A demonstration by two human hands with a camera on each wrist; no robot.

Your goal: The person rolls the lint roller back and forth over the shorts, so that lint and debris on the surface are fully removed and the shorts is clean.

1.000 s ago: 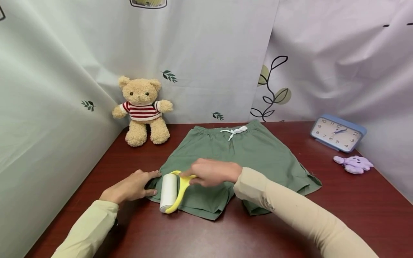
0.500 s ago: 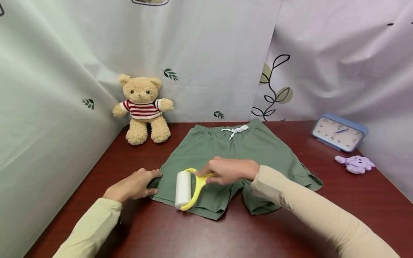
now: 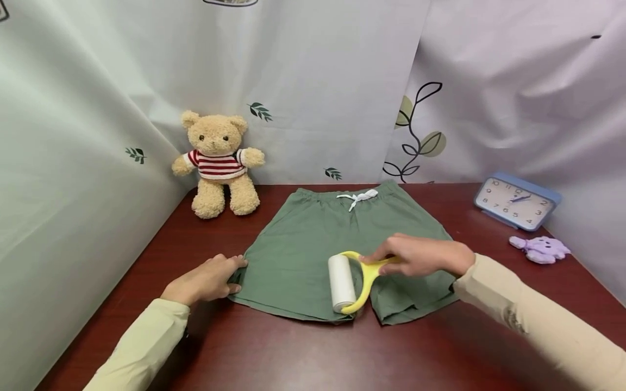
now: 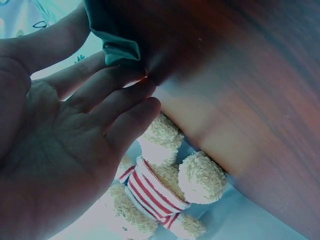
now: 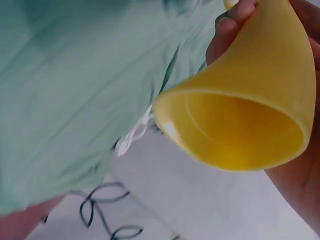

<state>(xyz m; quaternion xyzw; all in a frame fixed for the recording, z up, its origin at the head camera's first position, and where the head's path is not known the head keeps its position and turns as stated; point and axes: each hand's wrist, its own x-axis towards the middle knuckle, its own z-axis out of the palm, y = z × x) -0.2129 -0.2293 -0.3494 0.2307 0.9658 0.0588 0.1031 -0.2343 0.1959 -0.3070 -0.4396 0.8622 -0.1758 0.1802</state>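
Green drawstring shorts (image 3: pixel 298 260) lie spread on the dark red table. My right hand (image 3: pixel 415 255) grips the yellow handle of a lint roller (image 3: pixel 341 283), its white cylinder lying across the left leg near the inner hem. In the right wrist view, the hollow end of the yellow handle (image 5: pixel 280 55) fills the foreground beside the fingers. My left hand (image 3: pixel 210 279) rests at the left hem of the shorts, thumb and index finger apart with their tips at the cloth's edge. The left wrist view shows the fingers (image 4: pixel 125 105) fairly straight, beside a fold of green cloth (image 4: pixel 122 50).
A teddy bear (image 3: pixel 215 157) in a striped shirt sits at the back left against the pale curtain (image 3: pixel 313 81). To the right stand a blue clock (image 3: pixel 518 201) and a small purple plush toy (image 3: pixel 540 248). Bare table (image 3: pixel 293 353) shows in front of the shorts.
My right hand has moved the lint roller rightward across the left leg, from near the outer edge to the inner side. The left hand has stayed at the shorts' left edge.
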